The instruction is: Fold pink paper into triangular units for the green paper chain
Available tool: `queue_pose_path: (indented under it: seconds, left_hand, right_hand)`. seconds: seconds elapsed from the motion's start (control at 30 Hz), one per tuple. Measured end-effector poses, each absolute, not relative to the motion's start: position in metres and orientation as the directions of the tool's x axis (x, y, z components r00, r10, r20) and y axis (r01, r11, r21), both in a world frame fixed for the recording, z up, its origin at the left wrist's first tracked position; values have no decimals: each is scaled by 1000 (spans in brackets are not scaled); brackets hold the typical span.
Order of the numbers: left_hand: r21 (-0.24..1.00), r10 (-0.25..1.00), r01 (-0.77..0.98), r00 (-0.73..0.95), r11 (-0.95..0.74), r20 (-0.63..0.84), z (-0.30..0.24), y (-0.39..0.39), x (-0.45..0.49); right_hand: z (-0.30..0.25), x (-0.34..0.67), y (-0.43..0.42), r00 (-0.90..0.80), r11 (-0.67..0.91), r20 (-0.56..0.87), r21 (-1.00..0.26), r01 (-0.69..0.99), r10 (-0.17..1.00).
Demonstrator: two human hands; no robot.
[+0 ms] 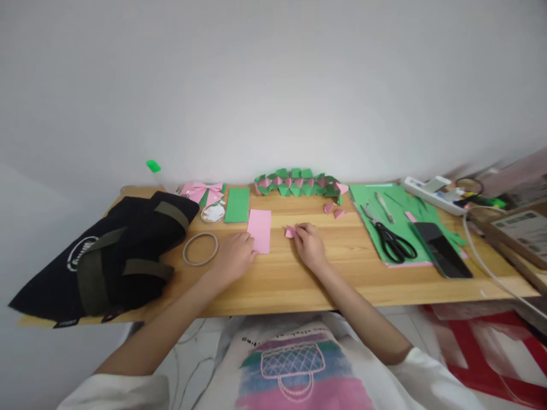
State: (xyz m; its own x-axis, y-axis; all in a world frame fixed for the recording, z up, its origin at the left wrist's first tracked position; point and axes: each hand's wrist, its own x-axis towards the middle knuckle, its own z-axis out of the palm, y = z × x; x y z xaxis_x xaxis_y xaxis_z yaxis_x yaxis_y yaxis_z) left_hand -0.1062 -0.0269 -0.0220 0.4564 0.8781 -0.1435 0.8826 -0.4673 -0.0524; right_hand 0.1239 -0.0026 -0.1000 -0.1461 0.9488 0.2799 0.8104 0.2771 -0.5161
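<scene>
"What does the right hand [311,247] have?"

"A small pink piece [290,232], near the middle of the desk [273,290]. The grip is closed to a fingertip pinch on the piece's right side."

"And the left hand [240,254]?"

"It touches the near left edge of the pink paper [261,228]. I can't tell how far its grip is closed; the fingertips show poorly."

"What's around?"

"A grey ring [185,251] to its left, green paper [237,205] beyond, and a green-and-pink folded chain [289,183] at the far edge."
</scene>
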Motion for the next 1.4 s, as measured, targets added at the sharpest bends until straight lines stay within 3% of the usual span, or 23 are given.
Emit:
queue_pose_path:
  seconds: [0.27, 0.53, 0.73, 1.07, 1.4]
  left_hand:
    - [-100, 790, 807, 533, -582, -302, -23, -26, -104]
    - [-99, 741, 789, 517, -607, -429, -9, -2, -97]
    - [21, 668, 771, 566, -637, -483, 2, 33, -98]
    - [102, 690, 815, 543, -570, -479, -8, 88, -86]
    - [352, 666, 824, 567, -445, -485, -8, 81, -94]
  right_hand:
    - [-116, 127, -1, -93, 284, 356, -535, 796, 930]
    - [-122, 136, -1, 43, 188, 348, -601, 777, 937]
    - [-117, 136, -3, 100, 140, 329, -630, 764, 939]
    - [-99, 130, -5, 156, 99, 293, -697, 710, 943]
    - [-88, 137, -6, 125, 60, 177, -775, 629, 976]
